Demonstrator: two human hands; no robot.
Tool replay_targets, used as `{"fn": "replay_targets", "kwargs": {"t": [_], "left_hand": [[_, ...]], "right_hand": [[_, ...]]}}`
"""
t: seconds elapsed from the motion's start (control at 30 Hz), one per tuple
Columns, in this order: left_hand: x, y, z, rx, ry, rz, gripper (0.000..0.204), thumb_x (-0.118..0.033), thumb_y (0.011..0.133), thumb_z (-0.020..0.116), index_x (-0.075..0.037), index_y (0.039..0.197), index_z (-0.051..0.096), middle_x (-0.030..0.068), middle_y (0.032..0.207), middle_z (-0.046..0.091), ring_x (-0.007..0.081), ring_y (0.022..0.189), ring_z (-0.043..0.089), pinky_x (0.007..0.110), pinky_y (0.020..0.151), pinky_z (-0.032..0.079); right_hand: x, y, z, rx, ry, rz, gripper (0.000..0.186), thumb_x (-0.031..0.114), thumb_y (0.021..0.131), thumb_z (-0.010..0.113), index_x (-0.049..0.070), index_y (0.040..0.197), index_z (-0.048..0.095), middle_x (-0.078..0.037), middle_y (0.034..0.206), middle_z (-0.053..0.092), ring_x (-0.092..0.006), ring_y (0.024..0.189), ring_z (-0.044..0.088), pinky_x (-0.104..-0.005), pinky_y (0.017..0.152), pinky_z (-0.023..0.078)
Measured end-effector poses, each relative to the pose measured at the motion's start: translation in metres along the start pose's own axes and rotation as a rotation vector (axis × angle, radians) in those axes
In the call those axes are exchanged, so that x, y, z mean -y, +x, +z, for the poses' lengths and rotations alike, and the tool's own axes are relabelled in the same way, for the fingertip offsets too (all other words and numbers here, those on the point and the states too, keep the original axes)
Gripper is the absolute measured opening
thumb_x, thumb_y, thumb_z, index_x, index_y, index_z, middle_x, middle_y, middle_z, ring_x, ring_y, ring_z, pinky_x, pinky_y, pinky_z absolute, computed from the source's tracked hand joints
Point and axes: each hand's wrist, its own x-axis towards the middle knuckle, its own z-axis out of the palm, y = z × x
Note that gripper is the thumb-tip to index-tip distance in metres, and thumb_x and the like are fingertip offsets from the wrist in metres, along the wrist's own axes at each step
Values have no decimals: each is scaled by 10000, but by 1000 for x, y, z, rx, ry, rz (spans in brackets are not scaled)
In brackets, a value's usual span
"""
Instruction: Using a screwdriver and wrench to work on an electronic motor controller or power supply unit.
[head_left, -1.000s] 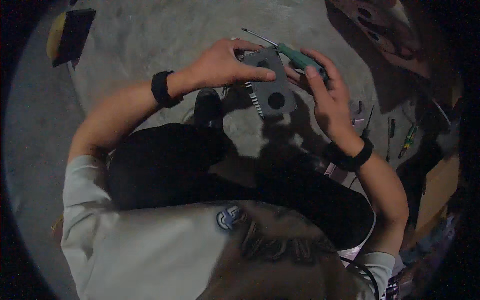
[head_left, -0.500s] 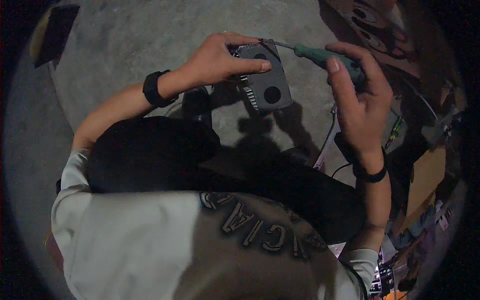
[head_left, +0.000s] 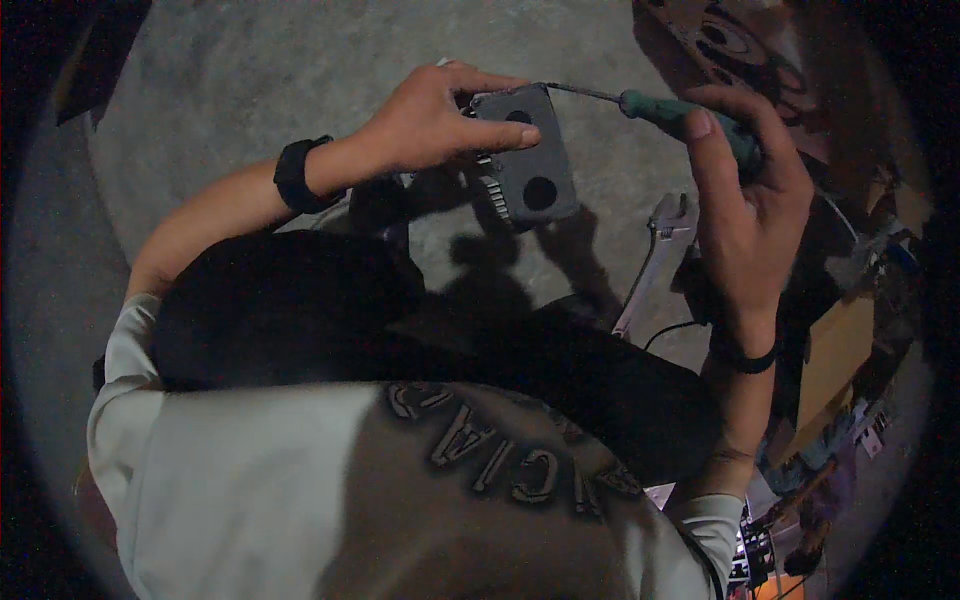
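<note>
My left hand (head_left: 435, 120) grips a flat grey box-shaped part (head_left: 545, 150) with two dark round spots on its face and a row of metallic teeth along its left side. The thumb presses on the face; the index finger stretches along the top edge. My right hand (head_left: 745, 190) is wrapped round the green handle of a screwdriver (head_left: 665, 108). Its thin shaft points left, and the tip is at the upper right corner of the grey part. Whether the tip touches it I cannot tell.
An adjustable wrench (head_left: 655, 255) lies on the concrete floor (head_left: 330, 60) beside my right wrist. Cardboard with a printed drawing (head_left: 725, 45) is at the far right. Nearer, on the right, are a tan cardboard piece (head_left: 835, 350), a black cable (head_left: 670, 332) and mixed clutter.
My right hand and the screwdriver have shifted to the right, and the tip has moved from the top edge to the part's corner. More of the wrench shows.
</note>
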Motion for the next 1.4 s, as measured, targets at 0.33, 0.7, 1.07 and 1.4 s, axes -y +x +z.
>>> {"fn": "replay_targets", "kwargs": {"t": [0.33,0.7,1.07,1.4], "left_hand": [[1,-33,-35,-23,10,30,531,-364,827,832,-67,1249,708,36,973,632,142,942,583,291,838,465],[8,-45,-42,-38,6,7,543,-367,811,843,-63,1241,712,46,976,656,144,968,588,299,876,460],[5,-40,-40,-46,113,25,526,-378,798,844,-85,1218,725,78,1052,740,182,1077,605,348,1119,356],[7,-39,-55,-52,130,-31,596,-446,765,857,-108,1236,720,118,1203,719,268,1284,550,384,1188,292]], "right_hand": [[44,6,24,24,25,-30,145,161,935,687,20,966,675,-34,758,657,-75,698,558,-251,634,458],[63,11,22,188,-97,-89,156,110,912,674,10,1031,664,-70,867,672,-124,779,607,-257,709,468],[73,23,-3,455,-396,-272,350,-62,791,714,24,1127,664,-136,1000,665,-305,941,676,-338,783,531],[81,44,12,580,-448,-323,395,15,762,771,32,1145,673,-152,893,633,-323,795,658,-359,718,517]]}}
